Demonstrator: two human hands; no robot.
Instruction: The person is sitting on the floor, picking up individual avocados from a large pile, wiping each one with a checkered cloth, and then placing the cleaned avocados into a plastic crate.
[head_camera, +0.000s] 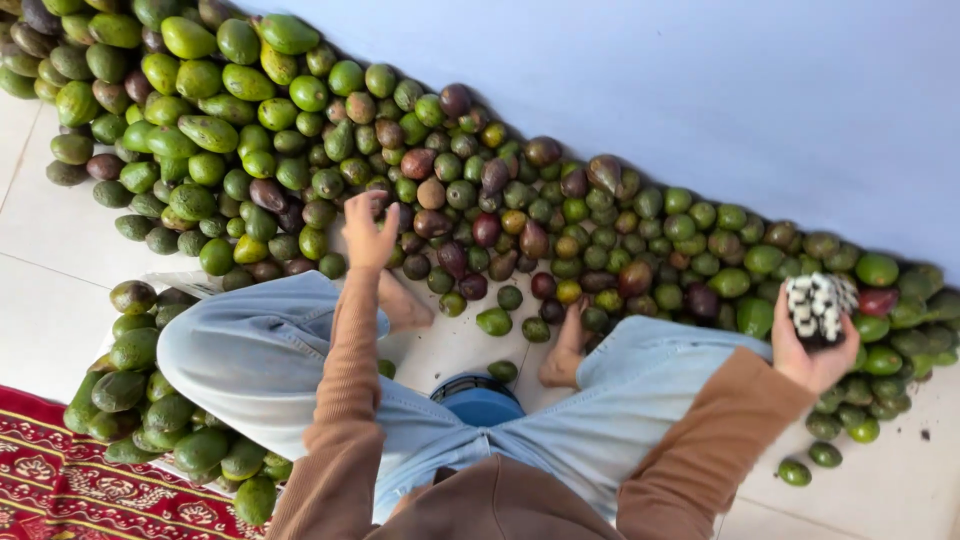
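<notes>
1. Head view, general: a person sits on a pale tiled floor (60, 230), legs in light jeans spread apart, facing a long heap of avocados (480, 190) banked against a blue-white wall (720, 90). The fruit is mostly green, with darker purple-brown ones mixed through the middle.

2. Left hand (368, 232): raised over the near edge of the heap, fingers spread and released, holding nothing that I can see. The nearest fruit lies just beyond and to both sides of the fingertips, so this hand is the closer one to the centre of the heap.

3. Right hand (815, 345): out at the far right, grasping a dark fruit in a white foam net sleeve (818, 305). The fingers are curled round its lower part; the netted end points up and away from the person. It is held above the right-hand tail of the heap, not resting on it.

4. Surroundings: a smaller pile of green avocados (150, 400) lies beside the left knee, near a red patterned rug (70, 480). A blue round object (478, 398) sits between the legs; its kind cannot be told. Both bare feet rest at the heap's edge.
</notes>
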